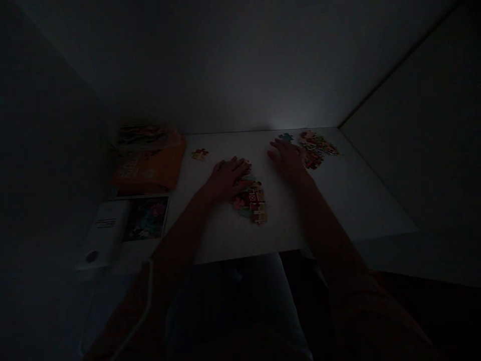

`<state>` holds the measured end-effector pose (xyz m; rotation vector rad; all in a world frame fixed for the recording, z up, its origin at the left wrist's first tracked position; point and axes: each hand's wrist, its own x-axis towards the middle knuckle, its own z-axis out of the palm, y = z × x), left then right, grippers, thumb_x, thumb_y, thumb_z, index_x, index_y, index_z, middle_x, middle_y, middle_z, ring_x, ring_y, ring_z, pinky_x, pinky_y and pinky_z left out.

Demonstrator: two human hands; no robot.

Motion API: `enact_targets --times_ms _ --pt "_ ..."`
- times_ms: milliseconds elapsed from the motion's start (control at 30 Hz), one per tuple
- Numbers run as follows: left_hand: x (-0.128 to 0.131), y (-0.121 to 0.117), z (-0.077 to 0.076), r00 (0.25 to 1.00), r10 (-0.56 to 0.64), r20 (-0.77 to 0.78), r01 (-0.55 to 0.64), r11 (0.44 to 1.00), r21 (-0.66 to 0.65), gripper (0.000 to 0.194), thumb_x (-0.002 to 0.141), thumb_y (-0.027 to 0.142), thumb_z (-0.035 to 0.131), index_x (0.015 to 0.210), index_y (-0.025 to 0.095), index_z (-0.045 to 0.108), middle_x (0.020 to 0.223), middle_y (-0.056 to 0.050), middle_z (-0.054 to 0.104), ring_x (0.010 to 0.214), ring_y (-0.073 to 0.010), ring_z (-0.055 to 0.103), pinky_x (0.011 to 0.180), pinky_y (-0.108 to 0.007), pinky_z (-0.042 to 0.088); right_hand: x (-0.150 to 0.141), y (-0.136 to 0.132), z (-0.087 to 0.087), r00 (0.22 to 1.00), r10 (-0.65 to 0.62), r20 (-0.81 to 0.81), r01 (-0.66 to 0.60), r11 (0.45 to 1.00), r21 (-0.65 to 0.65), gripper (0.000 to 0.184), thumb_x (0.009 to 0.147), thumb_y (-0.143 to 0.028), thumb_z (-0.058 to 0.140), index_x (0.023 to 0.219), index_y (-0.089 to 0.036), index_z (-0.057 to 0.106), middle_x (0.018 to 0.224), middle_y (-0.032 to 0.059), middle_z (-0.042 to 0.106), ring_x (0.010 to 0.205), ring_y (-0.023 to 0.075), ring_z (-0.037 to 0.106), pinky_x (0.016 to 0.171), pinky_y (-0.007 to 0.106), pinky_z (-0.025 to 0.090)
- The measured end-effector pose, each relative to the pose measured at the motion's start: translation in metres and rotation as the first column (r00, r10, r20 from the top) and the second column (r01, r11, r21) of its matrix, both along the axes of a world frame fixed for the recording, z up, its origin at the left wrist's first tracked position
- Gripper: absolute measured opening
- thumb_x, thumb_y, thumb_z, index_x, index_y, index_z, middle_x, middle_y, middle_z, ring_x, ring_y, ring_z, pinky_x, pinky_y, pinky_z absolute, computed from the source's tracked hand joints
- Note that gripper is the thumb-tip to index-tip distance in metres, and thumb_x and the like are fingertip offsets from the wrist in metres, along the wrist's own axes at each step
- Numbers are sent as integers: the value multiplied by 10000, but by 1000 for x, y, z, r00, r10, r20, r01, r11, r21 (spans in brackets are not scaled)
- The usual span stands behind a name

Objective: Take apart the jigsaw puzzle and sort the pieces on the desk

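On the white tabletop (349, 175), centre: a cluster of jigsaw puzzle pieces (250, 201) lies flat, with the left hand (227, 178) spread over its upper end and touching it. The right hand (287, 159), fingers spread and slightly curved, rests on the table apart from the cluster, just beside a blue puzzle piece (285, 137) and a loose heap of puzzle pieces (317, 149). No pinch shows in either hand, though the dim light hides any fine grip. Toward the left lie a small group of puzzle pieces (199, 154), an orange package (148, 163) with a stack of printed material (141, 135) behind it, a picture card (146, 218), and a white rectangular object (105, 230).
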<state>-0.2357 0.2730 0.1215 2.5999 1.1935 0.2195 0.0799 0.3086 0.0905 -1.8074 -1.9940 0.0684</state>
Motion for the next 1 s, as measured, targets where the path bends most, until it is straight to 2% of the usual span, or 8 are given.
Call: enact_targets --times_ms 67,200,333,433,533,633,767,1000 --pt "3 -2 0 1000 11 1 -11 1000 8 726 1206 615 509 1859 303 457 1944 -81 348 1834 -315 265 1492 -589 166 -13 -2 5 991 124 -56 -122 992 44 588 1226 -586 459 1650 -253 694 1810 171 586 1691 374 514 1393 688 354" --pt "7 -7 2 989 150 -2 -150 988 41 791 1179 637 566 1857 245 462 1944 -99 342 1831 -354 263 1493 -604 168 -44 -24 29 943 292 -163 -280 956 91 564 1225 -611 481 1601 -264 717 1729 174 654 1611 351 609 1322 628 472" --pt "8 -8 2 963 266 -43 -263 962 70 806 1185 619 518 1880 222 418 1954 -113 310 1835 -391 236 1486 -648 169 -76 -89 42 912 389 -131 -389 921 27 582 1218 -584 535 1688 -262 653 1738 174 651 1592 371 631 1291 617 512" --pt "2 -15 2 941 326 -91 -318 944 89 872 1176 643 501 1903 186 352 1969 -136 254 1848 -410 182 1487 -665 154 -86 -146 27 887 460 -24 -461 885 -73 670 1204 -588 570 1782 -250 570 1855 156 539 1656 362 575 1340 575 485" --pt "-13 -33 2 927 358 -113 -345 930 125 940 1176 694 475 1914 141 296 1970 -174 227 1851 -404 174 1491 -642 156 -77 -182 5 923 376 75 -368 924 -109 689 1206 -560 552 1832 -275 513 1919 131 444 1743 360 473 1390 586 425" --pt "-31 -59 1 916 380 -125 -361 920 154 970 1175 717 469 1921 130 269 1970 -188 215 1854 -403 164 1493 -632 153 -63 -191 -9 952 281 123 -269 957 -106 661 1222 -540 490 1816 -255 537 1908 138 461 1754 350 463 1416 611 377" --pt "-49 -93 -1 912 392 -124 -366 911 191 980 1159 715 526 1901 111 318 1976 -179 189 1856 -399 150 1497 -627 147 -52 -184 -14 967 201 156 -191 979 -77 616 1237 -519 416 1780 -284 584 1896 136 482 1737 349 487 1417 648 338" --pt "-48 -138 -1 914 398 -82 -383 911 153 866 1195 662 462 1849 95 430 1954 -184 266 1836 -377 234 1485 -628 218 -47 -184 -12 987 119 109 -121 993 11 607 1218 -494 460 1755 -249 600 1822 166 581 1644 344 564 1323 583 419"
